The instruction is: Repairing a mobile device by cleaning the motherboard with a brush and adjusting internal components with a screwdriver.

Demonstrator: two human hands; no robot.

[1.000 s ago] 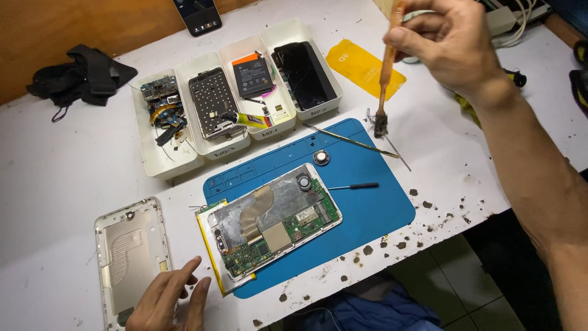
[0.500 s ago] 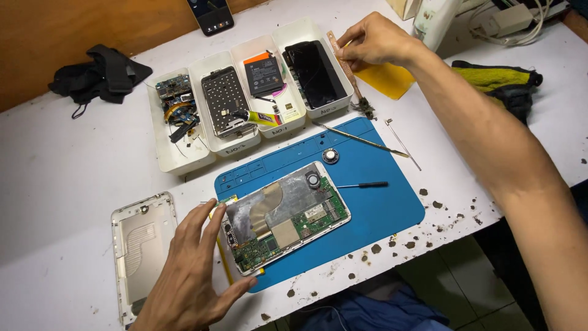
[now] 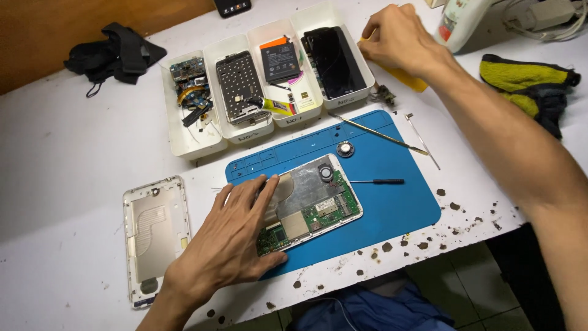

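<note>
An opened tablet, with its circuit board and metal shield bare, lies on a blue work mat. My left hand rests flat on the tablet's left half, fingers spread and thumb along its near edge. My right hand reaches to the far side, beside the rightmost white tray and over a yellow pad. Its fingers curl down onto the handle of a small brush, whose bristle head shows below the hand.
Several white trays hold phone parts, a battery and a glue tube. A screwdriver, a metal pry tool, a thin rod and a round speaker lie on or beside the mat. A tablet back cover lies at the left.
My right hand brought the brush down from above the mat to the tray's right side. My left hand moved from the table edge onto the tablet.
</note>
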